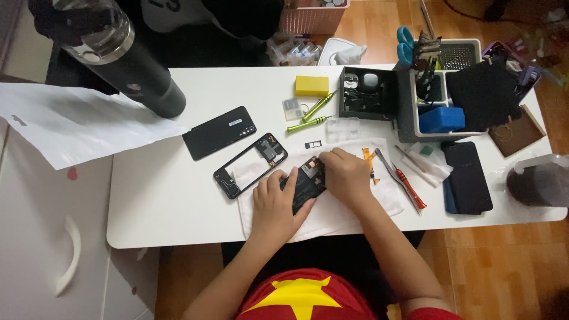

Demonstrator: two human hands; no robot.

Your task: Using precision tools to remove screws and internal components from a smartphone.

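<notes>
Both hands close on the opened phone body (307,185), which lies on a white cloth (332,216) near the front edge of the white desk (160,201). The left hand (275,204) presses down on its lower end, fingers wrapped over the edge; the right hand (345,176) has its fingertips pinched together at the upper end, where small parts show, though what they pinch is too small to tell.

Judging from how things lie, the strip-down is well advanced. The black back cover (219,133) is already off and lies apart to the left, and the black inner frame (250,165) has been lifted out and rests half on the cloth beside the left hand. An orange flex cable (371,163) lies just right of the right hand, next to tweezers (388,167) and a red-handled tool (409,184). Two green screwdrivers (313,115) sit further back, near a yellow block (312,85). What remains inside the body seems still to be worked loose; nothing appears refitted.
</notes>
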